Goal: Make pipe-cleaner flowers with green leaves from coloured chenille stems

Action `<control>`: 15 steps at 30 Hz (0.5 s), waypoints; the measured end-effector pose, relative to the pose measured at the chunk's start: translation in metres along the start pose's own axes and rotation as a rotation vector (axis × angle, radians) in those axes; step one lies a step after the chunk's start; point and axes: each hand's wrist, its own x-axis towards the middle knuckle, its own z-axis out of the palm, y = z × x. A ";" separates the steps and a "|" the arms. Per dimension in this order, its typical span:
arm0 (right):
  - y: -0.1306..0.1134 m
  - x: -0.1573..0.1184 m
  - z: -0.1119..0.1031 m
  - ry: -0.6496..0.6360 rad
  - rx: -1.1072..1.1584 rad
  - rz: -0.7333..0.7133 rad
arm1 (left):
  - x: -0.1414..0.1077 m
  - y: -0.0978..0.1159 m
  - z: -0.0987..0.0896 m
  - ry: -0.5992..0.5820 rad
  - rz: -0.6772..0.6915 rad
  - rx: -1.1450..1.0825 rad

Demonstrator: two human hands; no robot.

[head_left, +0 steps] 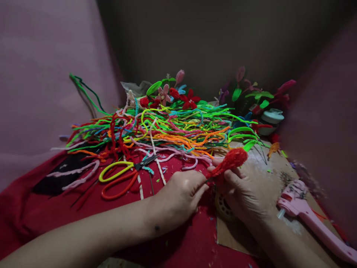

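Note:
A fuzzy red bud-shaped piece (pixel 232 160) is held up between my two hands, its rounded end tilted to the upper right. My right hand (pixel 240 188) grips its lower part with thumb and fingers. At the narrow lower end, my left hand (pixel 185 190) is closed in a pinch on a thin dark stem, of which only a short bit shows. Behind the hands spreads a big heap of colourful pipe cleaners (pixel 178 128). Scissors with yellow and red handles (pixel 136 167) lie to the left of my left hand, blades partly apart.
A pink glue gun (pixel 309 214) rests at the right on a board (pixel 232 236). Under my right hand is a round spool (pixel 223 206). Fuzzy flowers (pixel 190 99) and a light-blue lidded jar (pixel 272 117) stand behind. A black flat item (pixel 55 178) lies left on red cloth.

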 end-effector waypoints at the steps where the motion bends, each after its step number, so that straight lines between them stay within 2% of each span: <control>1: 0.000 0.000 0.001 0.003 -0.004 -0.007 | 0.000 -0.001 0.001 0.015 0.035 0.025; 3: 0.000 0.001 0.001 -0.001 -0.003 -0.004 | 0.000 -0.002 0.002 0.000 0.037 0.013; 9: 0.001 0.001 -0.002 -0.010 0.038 0.045 | 0.001 0.001 0.001 -0.083 -0.092 -0.185; 13: 0.000 0.000 -0.001 0.005 0.035 0.076 | 0.005 0.005 -0.003 -0.324 -0.354 -0.565; 15: 0.000 0.001 -0.001 0.005 0.034 0.067 | 0.007 0.005 -0.003 -0.424 -0.421 -0.710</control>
